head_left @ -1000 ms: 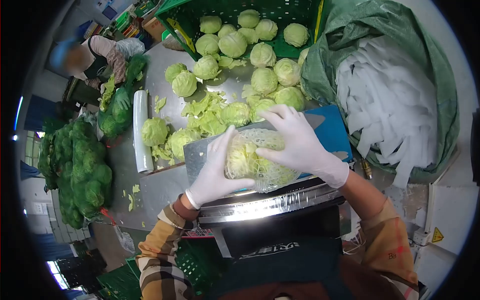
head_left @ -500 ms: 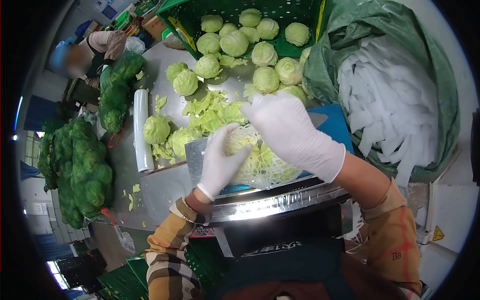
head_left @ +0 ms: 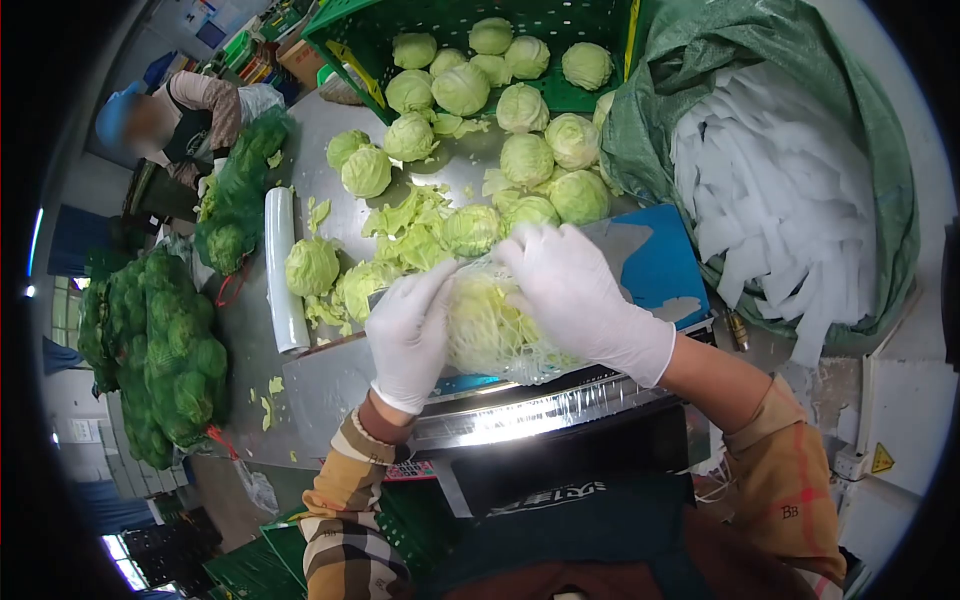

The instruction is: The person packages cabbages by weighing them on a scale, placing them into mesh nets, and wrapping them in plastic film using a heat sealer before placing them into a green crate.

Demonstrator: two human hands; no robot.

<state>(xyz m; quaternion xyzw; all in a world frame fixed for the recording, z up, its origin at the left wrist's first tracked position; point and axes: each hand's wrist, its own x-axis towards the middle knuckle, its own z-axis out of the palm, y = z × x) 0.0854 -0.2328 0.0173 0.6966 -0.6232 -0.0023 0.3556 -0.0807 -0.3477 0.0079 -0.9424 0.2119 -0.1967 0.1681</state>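
Observation:
A cabbage in a white foam net [head_left: 495, 325] lies in front of me over the blue and metal wrapping surface. My left hand [head_left: 408, 335], in a white glove, closes on the net's left edge. My right hand [head_left: 585, 300], gloved too, pinches the net at its upper right, with the fingers bent over the cabbage. The net is stretched around the cabbage, whose yellow-green leaves show through. Loose leaves [head_left: 415, 225] and bare cabbages [head_left: 470, 230] are just beyond my hands.
A green crate [head_left: 350, 45] of cabbages stands at the back. At right is a green sack [head_left: 885, 150] of white foam nets [head_left: 770, 190]. A film roll [head_left: 284, 265] and green-netted cabbages [head_left: 165, 350] are at left. Another person [head_left: 190, 115] stands at upper left.
My right hand has moved down and a little left, onto the net's top. My left hand has shifted left, and the net now covers more of the cabbage.

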